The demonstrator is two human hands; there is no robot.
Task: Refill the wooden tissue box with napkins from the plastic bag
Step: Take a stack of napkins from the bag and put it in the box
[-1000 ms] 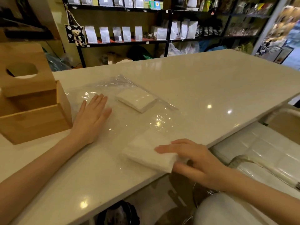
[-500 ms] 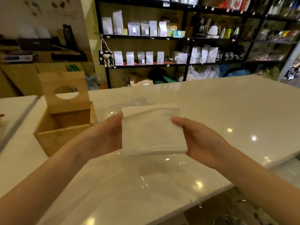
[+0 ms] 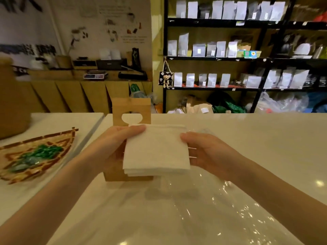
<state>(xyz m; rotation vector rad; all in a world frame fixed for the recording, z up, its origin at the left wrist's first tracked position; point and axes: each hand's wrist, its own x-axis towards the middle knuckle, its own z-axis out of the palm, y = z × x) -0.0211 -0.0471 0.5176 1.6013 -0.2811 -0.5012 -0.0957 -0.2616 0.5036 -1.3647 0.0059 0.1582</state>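
A white stack of napkins (image 3: 156,150) is held in the air between both hands, just above the wooden tissue box (image 3: 113,175). My left hand (image 3: 116,147) grips its left edge and my right hand (image 3: 207,151) grips its right edge. The box's lid (image 3: 131,108), with a round hole in it, stands upright behind the stack. Most of the box's opening is hidden by the napkins and my left hand. The clear plastic bag (image 3: 212,200) lies flat on the white counter (image 3: 256,138) below and to the right of my hands.
A woven bamboo tray (image 3: 58,140) with green wrapped items sits on a second counter at the left, past a gap. Dark shelves (image 3: 221,58) with silver pouches stand behind the counter.
Both hands lifted the napkin stack off the bag and carried it left, over the wooden box. The view swung left, bringing the bamboo tray into sight.
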